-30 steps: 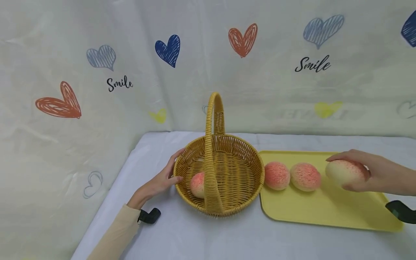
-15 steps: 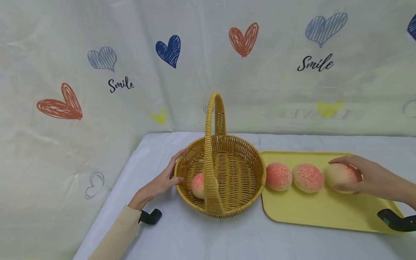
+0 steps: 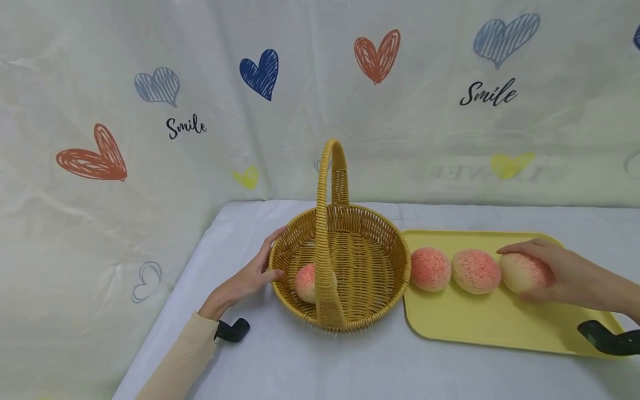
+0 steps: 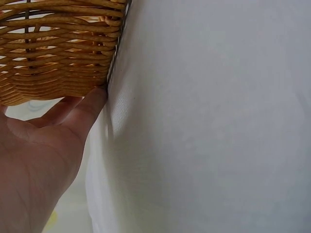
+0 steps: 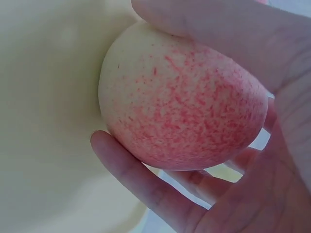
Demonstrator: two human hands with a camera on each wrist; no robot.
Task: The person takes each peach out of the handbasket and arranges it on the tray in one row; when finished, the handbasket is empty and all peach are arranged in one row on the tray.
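Note:
A round wicker basket (image 3: 357, 272) with a tall arched handle stands on the white cloth, with one pink-and-cream peach (image 3: 305, 283) inside, partly behind the handle. My left hand (image 3: 250, 278) holds the basket's left side, thumb at the rim; in the left wrist view its fingers touch the woven wall (image 4: 58, 53). On the yellow tray (image 3: 480, 328), two peaches sit in a row: one peach (image 3: 430, 269) by the basket and a second peach (image 3: 476, 271) beside it. My right hand (image 3: 570, 278) grips a third, paler peach (image 5: 184, 107) between thumb and fingers, low at the tray.
White cloth (image 3: 320, 366) covers the table, and a pale curtain (image 3: 310, 111) printed with hearts hangs behind it. The tray's left edge meets the basket's right side. A black wrist camera mount (image 3: 607, 338) sits at my right wrist.
My right hand has lowered the paler peach onto the tray and shifted it left, beside the second peach. The left hand keeps its place on the basket; the head view has shifted slightly.

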